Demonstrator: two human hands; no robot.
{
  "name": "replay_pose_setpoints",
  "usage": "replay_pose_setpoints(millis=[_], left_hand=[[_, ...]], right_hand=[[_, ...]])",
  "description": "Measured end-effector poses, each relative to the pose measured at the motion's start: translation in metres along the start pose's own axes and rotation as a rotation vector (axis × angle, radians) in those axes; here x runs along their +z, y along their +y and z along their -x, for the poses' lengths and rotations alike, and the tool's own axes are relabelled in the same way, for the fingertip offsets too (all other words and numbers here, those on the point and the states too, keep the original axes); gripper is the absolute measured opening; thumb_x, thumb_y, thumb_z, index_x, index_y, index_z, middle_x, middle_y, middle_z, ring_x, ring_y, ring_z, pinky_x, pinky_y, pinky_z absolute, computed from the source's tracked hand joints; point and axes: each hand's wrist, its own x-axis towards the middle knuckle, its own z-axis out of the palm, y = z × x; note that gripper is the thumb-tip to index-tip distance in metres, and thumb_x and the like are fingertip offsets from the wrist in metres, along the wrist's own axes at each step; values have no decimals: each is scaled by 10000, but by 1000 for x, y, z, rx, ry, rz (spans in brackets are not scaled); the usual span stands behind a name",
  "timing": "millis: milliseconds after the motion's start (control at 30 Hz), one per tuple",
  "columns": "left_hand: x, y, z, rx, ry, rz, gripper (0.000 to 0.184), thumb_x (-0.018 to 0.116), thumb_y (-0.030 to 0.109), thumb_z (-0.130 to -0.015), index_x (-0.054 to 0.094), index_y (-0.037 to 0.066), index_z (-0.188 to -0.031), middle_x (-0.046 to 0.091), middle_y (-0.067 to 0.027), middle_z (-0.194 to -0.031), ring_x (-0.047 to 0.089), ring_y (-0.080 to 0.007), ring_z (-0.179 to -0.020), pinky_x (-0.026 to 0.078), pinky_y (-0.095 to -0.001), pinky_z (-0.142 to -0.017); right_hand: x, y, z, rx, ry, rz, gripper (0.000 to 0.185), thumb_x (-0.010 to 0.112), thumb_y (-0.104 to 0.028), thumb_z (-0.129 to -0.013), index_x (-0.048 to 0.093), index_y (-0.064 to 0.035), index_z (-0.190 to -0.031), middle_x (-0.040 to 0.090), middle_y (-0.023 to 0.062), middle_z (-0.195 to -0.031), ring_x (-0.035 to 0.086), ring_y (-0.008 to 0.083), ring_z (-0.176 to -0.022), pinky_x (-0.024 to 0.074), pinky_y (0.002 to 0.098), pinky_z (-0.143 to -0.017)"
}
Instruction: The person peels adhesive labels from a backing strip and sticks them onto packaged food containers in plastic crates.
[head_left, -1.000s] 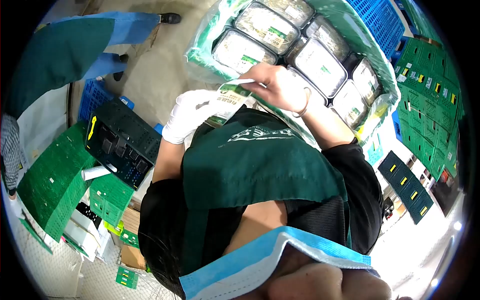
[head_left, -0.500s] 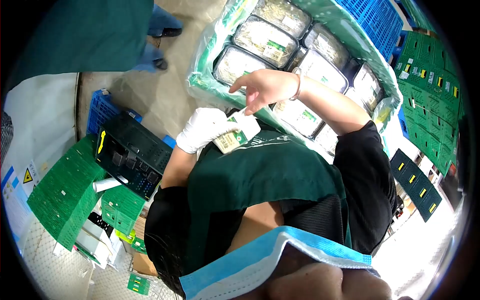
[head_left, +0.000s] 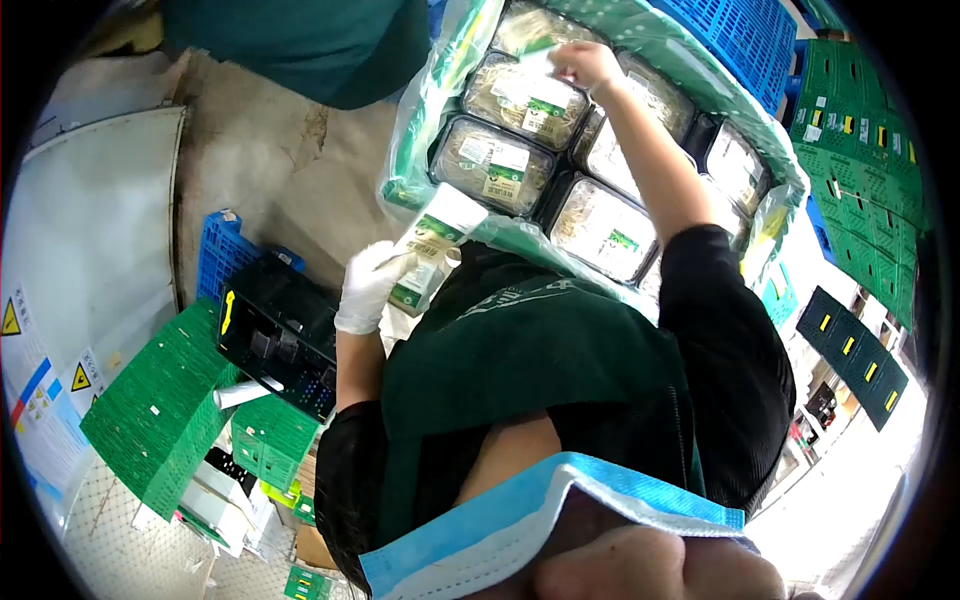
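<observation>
My left hand (head_left: 367, 285), in a white glove, is closed on a strip of green and white labels (head_left: 432, 240) in front of my apron. My bare right hand (head_left: 587, 66) reaches over the lined crate (head_left: 415, 165), its fingers pinching a small green and white label (head_left: 541, 58), partly blurred. Just below that hand lies a black tray with a clear top (head_left: 525, 100) that bears a label. Nearer to me, another labelled tray (head_left: 493, 165) sits beside a third tray (head_left: 603, 230). Several more trays fill the crate.
A person in a green apron (head_left: 300, 40) stands beyond the crate at the upper left. A black crate (head_left: 285, 330) and green crates (head_left: 160, 400) are at the left. Blue crates (head_left: 735, 45) and stacked green crates (head_left: 855, 200) stand at the right.
My right hand has moved from the label strip up over the far trays. My left hand has shifted slightly left and down with the strip. The other person has moved right in view.
</observation>
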Motion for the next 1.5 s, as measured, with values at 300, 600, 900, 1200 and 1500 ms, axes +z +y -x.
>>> replay_pose_setpoints(millis=[300, 600, 900, 1200, 1500], left_hand=[[-1, -31, 24, -181, 138, 256, 147, 575, 35, -728, 581, -23, -863, 608, -63, -763, 561, -97, -638, 453, -221, -607], [-3, -36, 25, -115, 176, 211, 95, 558, 39, -732, 595, -13, -803, 585, -25, -696, 522, -76, -599, 421, -200, -567], [39, 26, -8, 276, 106, 19, 221, 517, 26, -733, 525, -62, -936, 585, -119, -847, 575, -167, -741, 459, -254, -663], [86, 4, 3, 215, -53, 387, 222, 451, 60, -794, 487, -56, -980, 585, -168, -848, 595, -224, -680, 481, -266, -604], [28, -132, 135, 522, 657, 288, 167, 464, 106, -784, 532, -2, -892, 567, -116, -850, 559, -181, -731, 459, -291, -673]], right_hand=[[45, 41, -85, 397, 410, 643, 309, 602, -337, -622, 640, -57, -748, 622, 105, -804, 598, 201, -742, 463, 278, -657], [30, 20, -33, -2, 183, 1385, 622, 390, -555, -764, 194, -304, -1299, 218, 77, -1333, 149, 264, -1239, 198, 420, -947], [-33, 15, 134, -384, 200, 687, 529, 560, -369, -734, 436, -35, -1124, 467, 161, -1102, 378, 327, -1077, 305, 393, -919], [-137, 82, 348, -139, 492, 459, 316, 594, -205, -731, 525, -27, -982, 569, 128, -930, 542, 247, -889, 411, 320, -781], [-134, 103, 376, -491, 105, 458, 278, 587, -137, -739, 528, -35, -991, 579, 72, -936, 527, 163, -849, 394, 267, -737]])
